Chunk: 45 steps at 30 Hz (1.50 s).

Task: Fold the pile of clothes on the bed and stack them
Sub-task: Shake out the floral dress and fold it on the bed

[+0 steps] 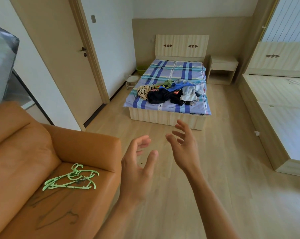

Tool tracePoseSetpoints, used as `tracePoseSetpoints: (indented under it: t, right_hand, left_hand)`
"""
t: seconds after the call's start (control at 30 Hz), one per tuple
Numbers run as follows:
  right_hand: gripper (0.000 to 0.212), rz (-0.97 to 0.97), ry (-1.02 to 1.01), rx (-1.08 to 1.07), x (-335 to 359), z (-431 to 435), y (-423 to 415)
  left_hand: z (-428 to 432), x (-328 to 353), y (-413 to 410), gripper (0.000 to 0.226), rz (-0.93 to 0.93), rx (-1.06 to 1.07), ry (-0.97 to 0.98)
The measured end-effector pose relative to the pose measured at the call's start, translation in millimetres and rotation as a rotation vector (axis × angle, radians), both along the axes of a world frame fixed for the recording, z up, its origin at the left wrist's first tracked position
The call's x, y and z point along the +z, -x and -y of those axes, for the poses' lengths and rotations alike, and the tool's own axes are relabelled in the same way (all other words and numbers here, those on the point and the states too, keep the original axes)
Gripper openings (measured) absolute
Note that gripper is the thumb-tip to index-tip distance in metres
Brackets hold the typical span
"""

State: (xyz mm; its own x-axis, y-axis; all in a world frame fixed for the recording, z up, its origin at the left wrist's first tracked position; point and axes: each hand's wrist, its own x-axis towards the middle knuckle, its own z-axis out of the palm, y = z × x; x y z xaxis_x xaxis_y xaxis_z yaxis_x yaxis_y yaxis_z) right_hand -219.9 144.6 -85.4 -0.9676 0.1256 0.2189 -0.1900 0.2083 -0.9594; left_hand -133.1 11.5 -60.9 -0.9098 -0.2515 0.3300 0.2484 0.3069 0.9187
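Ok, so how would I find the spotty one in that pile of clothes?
Look across the room to the blue-striped bed; the pile of clothes lies near its foot end. The spotty garment is at the pile's left end, beside a black garment. It is the only cream piece with dark blotches.

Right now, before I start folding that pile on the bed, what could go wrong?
1. The pile of clothes sits close to the foot edge of the bed, so tugging one piece out may drag others onto the floor.
2. The garments look tangled together, so small items could stay hidden under the dark ones and get missed.
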Motion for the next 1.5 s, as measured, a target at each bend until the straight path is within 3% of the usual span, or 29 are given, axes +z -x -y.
tracePoseSetpoints:
  t: [0.5, 0.97, 1.5]
  right_hand:
    - [0.052, 0.062, -0.012, 0.086, -9.0, 29.7, 171.9]
    - [0.050, 0.141, -0.057, 0.058, -27.6, 142.7, 396.5]
    - [0.050, 0.203, -0.109, 0.220, -66.5, 251.9, 674.2]
  left_hand:
    - [25.1, -5.7, 169.9, 0.029, 0.025, 0.041, -0.096]
    - [146.4, -13.7, 395.8, 0.022, 0.124, -0.048, -0.126]
    - [240.9, -41.6, 659.7, 0.019, 0.141, 0.088, -0.218]
